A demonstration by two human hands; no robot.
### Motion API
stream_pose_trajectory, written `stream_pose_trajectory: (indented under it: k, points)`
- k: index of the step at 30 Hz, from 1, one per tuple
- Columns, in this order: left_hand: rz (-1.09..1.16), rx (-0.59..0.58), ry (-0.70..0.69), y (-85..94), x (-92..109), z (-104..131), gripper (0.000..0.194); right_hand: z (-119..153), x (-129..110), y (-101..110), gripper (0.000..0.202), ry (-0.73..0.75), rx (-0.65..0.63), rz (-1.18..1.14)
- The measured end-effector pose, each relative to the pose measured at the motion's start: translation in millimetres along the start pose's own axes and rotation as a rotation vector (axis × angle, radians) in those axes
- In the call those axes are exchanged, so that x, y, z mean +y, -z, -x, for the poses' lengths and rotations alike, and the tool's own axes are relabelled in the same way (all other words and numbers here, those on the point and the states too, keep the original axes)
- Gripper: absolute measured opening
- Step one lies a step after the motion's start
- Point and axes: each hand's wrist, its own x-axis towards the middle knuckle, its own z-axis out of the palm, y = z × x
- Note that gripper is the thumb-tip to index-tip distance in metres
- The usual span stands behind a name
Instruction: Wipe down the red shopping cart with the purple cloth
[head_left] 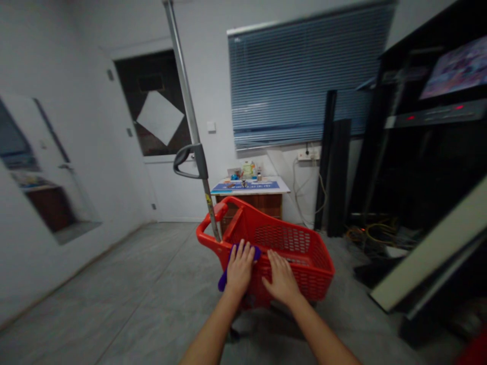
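Note:
A red plastic shopping cart (274, 215) stands in front of me, with perforated sides. My left hand (240, 268) lies over a purple cloth (223, 280), pressing it to the cart's near side by the rim; its fingers are extended, and part of the cloth is covered by the hand. To its right, my right hand (280, 276) rests at the near rim with fingers stretched and thumb apart, holding nothing. A tall metal pole with a grey grip (193, 162) rises beside the cart's handle (207, 234). The cart's wheels are mostly in shadow.
Behind the cart, a small cabinet (276, 203) carries bottles and small items. A door (173, 190) and a blind-covered window (300, 76) are in the back wall. At right stand dark panels (338, 177), loose cables (376, 233), leaning boards (426, 253) and a screen (456, 68).

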Motion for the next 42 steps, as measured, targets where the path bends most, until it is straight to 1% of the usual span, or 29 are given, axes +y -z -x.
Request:
stream_pose_trajectory:
  k: [3, 7, 10, 13, 15, 18, 21, 24, 27, 30, 33, 36, 39, 42]
  points:
    - [-0.008, 0.023, 0.05, -2.1, 3, 3, 0.044, -1, -1, -2, 0.08, -0.016, 0.006, 0.004]
    - [0.004, 0.014, -0.034, -9.3, 9, 3, 0.044, -2, -1, -3, 0.078, 0.002, 0.03, 0.001]
    - [0.007, 0.004, -0.09, -8.6, 2, 1, 0.043, -1, 0, 0, 0.079, 0.001, 0.021, 0.004]
    - [-0.006, 0.019, -0.036, -4.8, -7, 1, 0.041, -1, -1, 0, 0.08, -0.001, 0.014, -0.001]
    - [-0.015, 0.032, 0.012, -4.2, -8, 2, 0.042, -2, -1, -2, 0.08, 0.0, 0.021, -0.004]
    - [-0.007, 0.044, 0.017, -7.0, -1, 3, 0.042, -2, -1, -5, 0.08, -0.005, 0.033, -0.002]
    - [0.02, 0.031, -0.039, -10.0, 7, 1, 0.042, -1, 1, -7, 0.08, -0.004, 0.032, 0.003]
    - [0.028, 0.016, -0.076, -10.1, 9, 0, 0.04, -1, 0, -6, 0.08, 0.002, 0.034, 0.006]
    - [0.028, 0.018, -0.065, -9.6, 8, 0, 0.039, -1, -1, -3, 0.08, 0.01, 0.027, 0.005]
    - [0.034, 0.029, -0.047, -11.1, 7, 2, 0.039, 0, 2, 0, 0.08, 0.041, -0.009, 0.001]
    - [0.038, 0.037, -0.039, -12.9, 5, 3, 0.039, 5, 13, 0, 0.082, 0.065, -0.01, 0.003]
    - [0.031, 0.036, -0.038, -12.8, 3, 3, 0.038, 12, 24, -2, 0.082, 0.04, 0.022, 0.021]
    - [0.013, 0.037, -0.016, -13.7, 8, 3, 0.039, 15, 28, -6, 0.084, 0.025, 0.03, 0.033]
    - [0.005, 0.058, -0.016, -19.6, 20, 4, 0.041, 14, 25, -8, 0.084, -0.013, 0.034, 0.038]
